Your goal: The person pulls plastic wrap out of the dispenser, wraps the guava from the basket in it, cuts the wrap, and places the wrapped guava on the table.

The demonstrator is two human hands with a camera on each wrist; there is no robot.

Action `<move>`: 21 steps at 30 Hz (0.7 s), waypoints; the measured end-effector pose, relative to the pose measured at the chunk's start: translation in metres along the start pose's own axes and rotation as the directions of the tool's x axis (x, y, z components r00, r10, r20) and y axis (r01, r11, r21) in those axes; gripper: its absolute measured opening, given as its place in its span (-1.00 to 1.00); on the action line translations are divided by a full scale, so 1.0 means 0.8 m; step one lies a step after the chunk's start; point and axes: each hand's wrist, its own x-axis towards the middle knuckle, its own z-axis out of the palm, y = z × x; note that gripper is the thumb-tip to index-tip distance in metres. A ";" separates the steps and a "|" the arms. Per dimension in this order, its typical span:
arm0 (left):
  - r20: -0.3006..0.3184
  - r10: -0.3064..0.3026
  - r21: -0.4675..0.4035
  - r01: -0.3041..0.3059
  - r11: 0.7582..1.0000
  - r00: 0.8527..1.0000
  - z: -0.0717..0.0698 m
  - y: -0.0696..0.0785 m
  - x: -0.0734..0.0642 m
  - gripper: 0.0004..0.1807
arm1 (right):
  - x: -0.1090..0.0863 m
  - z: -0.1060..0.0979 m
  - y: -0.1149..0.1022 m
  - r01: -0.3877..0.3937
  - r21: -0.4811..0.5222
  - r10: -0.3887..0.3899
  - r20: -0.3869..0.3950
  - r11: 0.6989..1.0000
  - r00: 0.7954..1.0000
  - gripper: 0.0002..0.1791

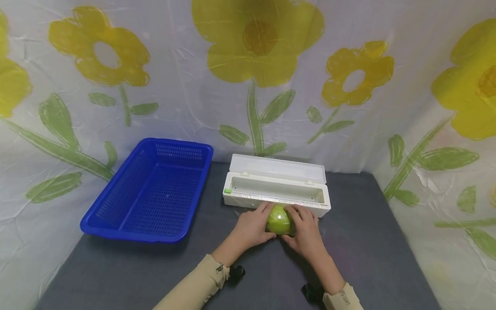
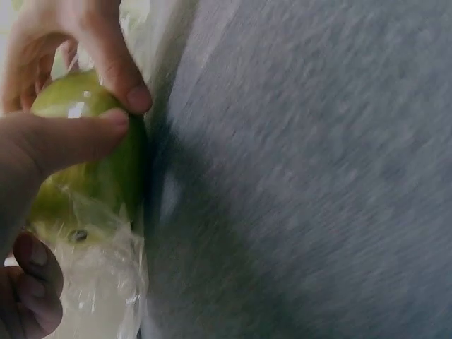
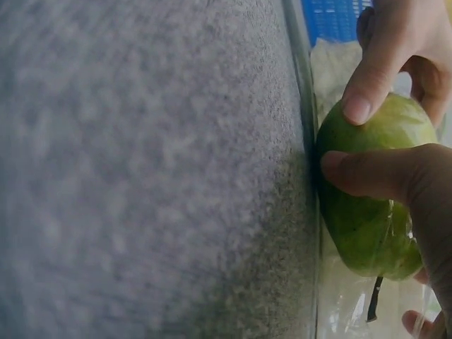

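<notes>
A green pear (image 1: 279, 220) lies low over the table, in front of the white cling film dispenser. Clear cling film (image 2: 95, 282) covers part of it and spreads crumpled past its end. My left hand (image 1: 252, 226) grips the pear from the left, and my right hand (image 1: 308, 230) grips it from the right. Both thumbs press its near side, as the wrist views show. The stem (image 3: 375, 300) points out at one end in the right wrist view. Fingers on the far side are partly hidden behind the fruit.
The cling film dispenser (image 1: 248, 199) stands just beyond the hands with its lid (image 1: 277, 168) raised and a green slider at its left end. To the left sits a blue plastic basket (image 1: 149, 234). A flower-patterned curtain (image 1: 174, 107) hangs behind the dark table (image 1: 372, 241).
</notes>
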 end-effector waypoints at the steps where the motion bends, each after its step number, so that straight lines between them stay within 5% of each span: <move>1: -0.003 -0.004 0.018 0.004 1.000 1.000 0.001 0.001 0.000 0.08 | 0.001 0.000 0.000 -0.003 0.003 0.003 -0.001 1.000 1.000 0.04; 6: -0.079 -0.005 0.092 0.012 0.996 0.997 0.008 0.008 -0.004 0.09 | 0.003 -0.003 0.002 -0.027 0.008 0.027 0.017 1.000 0.999 0.01; 10: -0.152 0.052 0.120 -0.034 0.992 0.987 0.007 0.010 -0.009 0.09 | 0.002 -0.006 -0.001 -0.046 0.004 0.046 0.029 0.999 0.999 0.00; 14: -0.159 0.092 0.122 -0.073 0.990 0.983 0.006 0.006 -0.007 0.08 | 0.005 -0.010 -0.004 -0.046 0.002 0.046 0.035 0.999 0.998 0.00; 21: -0.169 0.036 0.057 -0.026 0.998 0.985 0.001 0.007 -0.002 0.04 | 0.013 -0.020 -0.004 -0.045 -0.012 0.046 0.087 0.999 0.995 0.07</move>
